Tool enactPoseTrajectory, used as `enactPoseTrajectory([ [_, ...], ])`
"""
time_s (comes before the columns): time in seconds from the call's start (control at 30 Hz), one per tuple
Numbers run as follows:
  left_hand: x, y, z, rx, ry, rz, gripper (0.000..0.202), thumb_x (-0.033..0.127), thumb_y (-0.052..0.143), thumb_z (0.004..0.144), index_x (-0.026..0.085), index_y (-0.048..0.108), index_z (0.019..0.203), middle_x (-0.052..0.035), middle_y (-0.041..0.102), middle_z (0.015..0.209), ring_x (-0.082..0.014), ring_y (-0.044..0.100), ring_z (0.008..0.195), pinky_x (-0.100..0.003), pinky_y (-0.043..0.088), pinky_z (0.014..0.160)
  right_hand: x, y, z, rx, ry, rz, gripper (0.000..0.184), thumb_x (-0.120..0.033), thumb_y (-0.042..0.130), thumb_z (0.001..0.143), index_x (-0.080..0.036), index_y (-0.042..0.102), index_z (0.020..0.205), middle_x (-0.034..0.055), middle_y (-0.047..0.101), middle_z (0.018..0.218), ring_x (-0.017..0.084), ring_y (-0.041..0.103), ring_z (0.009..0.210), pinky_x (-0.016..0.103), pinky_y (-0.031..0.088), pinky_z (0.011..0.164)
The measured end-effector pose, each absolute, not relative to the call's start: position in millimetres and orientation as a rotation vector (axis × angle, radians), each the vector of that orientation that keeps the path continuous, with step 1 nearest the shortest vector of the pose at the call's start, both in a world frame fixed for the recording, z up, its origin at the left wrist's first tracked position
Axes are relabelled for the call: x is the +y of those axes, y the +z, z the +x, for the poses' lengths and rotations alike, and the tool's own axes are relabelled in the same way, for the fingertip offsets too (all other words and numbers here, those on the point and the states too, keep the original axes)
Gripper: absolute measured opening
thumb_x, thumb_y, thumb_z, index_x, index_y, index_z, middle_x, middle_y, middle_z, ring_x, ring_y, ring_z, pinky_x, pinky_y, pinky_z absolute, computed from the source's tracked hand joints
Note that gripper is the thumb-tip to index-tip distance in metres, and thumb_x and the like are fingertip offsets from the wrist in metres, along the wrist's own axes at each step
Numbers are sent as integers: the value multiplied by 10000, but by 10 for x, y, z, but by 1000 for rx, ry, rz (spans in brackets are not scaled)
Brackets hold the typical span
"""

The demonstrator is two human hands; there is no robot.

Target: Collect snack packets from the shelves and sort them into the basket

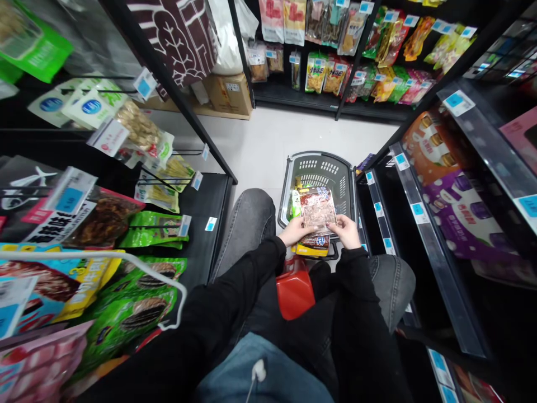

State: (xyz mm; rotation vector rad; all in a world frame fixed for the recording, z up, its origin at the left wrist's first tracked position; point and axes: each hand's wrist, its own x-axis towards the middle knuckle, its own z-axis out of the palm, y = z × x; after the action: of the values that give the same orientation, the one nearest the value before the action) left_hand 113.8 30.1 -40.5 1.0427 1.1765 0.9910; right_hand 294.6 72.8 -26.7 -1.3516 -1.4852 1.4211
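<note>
The fingers of the left hand (296,230) and right hand (345,230) are closed on a flat, rectangular, brown-and-pinkish printed packet (318,208), gripping its near-left and near-right corners. It is held above the near half of a dark grey plastic shopping basket (319,154) with slotted walls. Inside, by the basket's left edge, is a bright green packet (295,205); at its near edge, between the wrists, is a brown-and-yellow package (312,247). A glossy red object (296,291) sits between the knees. Pale floor (268,143) lies beyond, with black shelves (218,224) of snacks around.
</note>
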Motion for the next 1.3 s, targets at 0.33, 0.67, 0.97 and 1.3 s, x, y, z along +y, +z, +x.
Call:
enactPoseTrajectory([
  [0.33, 292, -382, 1115, 1262, 910, 1093, 473, 337, 740, 576, 67, 659, 956, -119, 672, 981, -265, 616, 949, -391, 452, 927, 673, -304, 2919, -1535, 1700, -1346, 342, -375, 758, 492, -126, 653, 702, 19, 652, 622, 175, 592, 524, 330, 526, 500],
  [0.67, 298, -413, 1090, 1340, 922, 1128, 410, 319, 679, 632, 46, 656, 938, -128, 675, 965, -235, 623, 909, -341, 470, 886, 697, -433, 2858, -1643, 1532, -1274, 392, -394, 723, 562, -108, 693, 828, 95, 703, 861, 257, 655, 809, 392, 515, 793],
  [0.97, 297, -442, 1117, 1265, 996, 1043, 567, 464, 695, 601, 45, 642, 979, -153, 657, 1021, -265, 611, 964, -376, 458, 914, 681, -382, 2866, -1765, 1464, -1184, 386, -462, 678, 647, -149, 706, 871, 77, 697, 935, 265, 635, 933, 404, 475, 893],
  [1.3, 289, -391, 1128, 1174, 1032, 982, 620, 477, 707, 598, 51, 617, 1039, -153, 643, 1061, -252, 605, 990, -369, 451, 938, 673, -364, 2839, -1763, 1548, -1141, 439, -514, 667, 646, -153, 706, 893, 77, 695, 950, 276, 636, 945, 419, 480, 891],
])
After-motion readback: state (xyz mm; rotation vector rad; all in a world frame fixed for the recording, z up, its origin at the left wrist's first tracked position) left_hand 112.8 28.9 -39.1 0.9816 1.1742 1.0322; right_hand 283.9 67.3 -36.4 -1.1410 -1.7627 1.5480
